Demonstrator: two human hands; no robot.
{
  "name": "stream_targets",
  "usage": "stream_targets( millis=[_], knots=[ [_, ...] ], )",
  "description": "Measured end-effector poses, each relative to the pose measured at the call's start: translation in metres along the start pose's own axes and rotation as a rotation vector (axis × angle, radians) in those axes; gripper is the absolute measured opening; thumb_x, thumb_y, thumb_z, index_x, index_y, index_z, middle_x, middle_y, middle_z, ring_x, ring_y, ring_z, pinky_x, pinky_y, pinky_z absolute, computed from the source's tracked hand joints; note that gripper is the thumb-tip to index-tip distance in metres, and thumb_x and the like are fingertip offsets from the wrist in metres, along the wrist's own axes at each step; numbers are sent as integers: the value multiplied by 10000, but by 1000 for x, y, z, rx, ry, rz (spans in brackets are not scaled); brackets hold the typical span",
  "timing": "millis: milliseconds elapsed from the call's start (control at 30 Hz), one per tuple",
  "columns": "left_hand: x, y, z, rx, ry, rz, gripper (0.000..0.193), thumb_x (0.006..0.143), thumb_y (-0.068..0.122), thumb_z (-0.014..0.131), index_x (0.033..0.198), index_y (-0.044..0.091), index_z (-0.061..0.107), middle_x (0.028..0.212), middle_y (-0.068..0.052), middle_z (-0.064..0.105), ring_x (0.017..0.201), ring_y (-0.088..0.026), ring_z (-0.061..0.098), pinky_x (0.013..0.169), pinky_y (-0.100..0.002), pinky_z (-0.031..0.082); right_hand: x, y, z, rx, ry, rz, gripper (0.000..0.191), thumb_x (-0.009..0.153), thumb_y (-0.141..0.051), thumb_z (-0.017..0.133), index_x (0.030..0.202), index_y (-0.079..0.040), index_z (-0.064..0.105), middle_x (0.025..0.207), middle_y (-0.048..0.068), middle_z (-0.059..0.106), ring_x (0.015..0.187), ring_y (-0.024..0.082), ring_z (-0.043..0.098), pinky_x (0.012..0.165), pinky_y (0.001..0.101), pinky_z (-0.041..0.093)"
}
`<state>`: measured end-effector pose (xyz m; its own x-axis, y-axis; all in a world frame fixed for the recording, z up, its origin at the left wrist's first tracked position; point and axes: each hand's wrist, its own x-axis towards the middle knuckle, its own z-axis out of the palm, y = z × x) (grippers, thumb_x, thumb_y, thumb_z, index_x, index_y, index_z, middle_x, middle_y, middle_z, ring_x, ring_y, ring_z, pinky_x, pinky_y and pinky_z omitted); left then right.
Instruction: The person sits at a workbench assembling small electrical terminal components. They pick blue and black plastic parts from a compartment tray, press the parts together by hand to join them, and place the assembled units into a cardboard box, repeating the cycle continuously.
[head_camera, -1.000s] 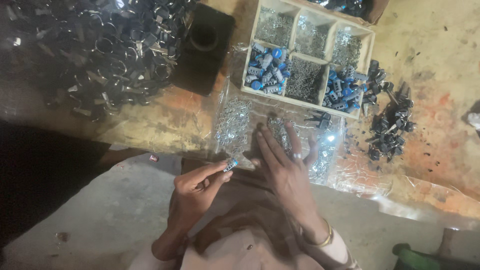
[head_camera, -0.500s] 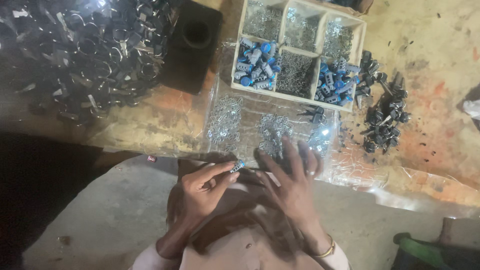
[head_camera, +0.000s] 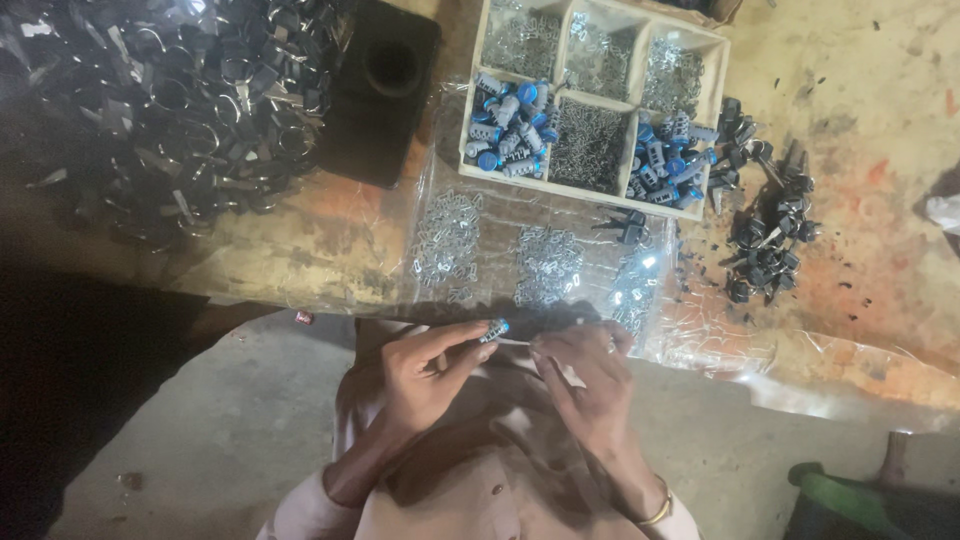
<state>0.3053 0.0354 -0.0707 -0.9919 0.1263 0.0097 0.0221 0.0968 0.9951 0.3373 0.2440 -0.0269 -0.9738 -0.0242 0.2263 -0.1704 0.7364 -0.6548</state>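
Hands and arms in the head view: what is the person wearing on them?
Both hands are bare, no gloves. The left hand shows a pale cuff at the wrist. The right hand has a ring on one finger and a thin gold-coloured bangle above a pale cuff.

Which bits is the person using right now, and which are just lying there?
In use: left hand pinching a small blue-tipped cylinder; right hand at its tip; small silver pieces on plastic sheet.

Lying about: wooden tray, black block, pile of metal rings, dark keys.
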Motion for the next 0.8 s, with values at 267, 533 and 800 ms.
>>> stream_targets(
  millis=[267, 533, 800],
  knots=[
    [2, 2, 3, 56, 6, 43, 275, 826, 39, 862, 1090, 55, 785, 1029, -58, 815, 595, 7, 565, 497, -187, 436, 7, -15, 18, 258, 54, 129, 170, 866, 29, 766, 1023, -36, 773, 1015, 69, 742, 920, 186, 663, 789, 281, 529],
    [1, -1, -1, 117, -52, 176, 319, 861, -17, 796, 1171, 38, 742, 1159, -117, 772, 1005, -190, 792, 771, -260, 652, 12, -28, 21, 94, 99, 143, 241, 803, -68, 853, 1010, -67, 730, 978, 31, 747, 771, 124, 633, 825, 292, 444],
    [-1, -3, -2, 157, -96, 218, 307, 824, -21, 805, 1123, 25, 755, 1117, -117, 782, 995, -220, 796, 807, -289, 653, 6, -26, 19, 151, 94, 191, 276, 781, -56, 860, 1009, -58, 705, 944, 31, 743, 758, 105, 638, 819, 269, 465]
  ],
)
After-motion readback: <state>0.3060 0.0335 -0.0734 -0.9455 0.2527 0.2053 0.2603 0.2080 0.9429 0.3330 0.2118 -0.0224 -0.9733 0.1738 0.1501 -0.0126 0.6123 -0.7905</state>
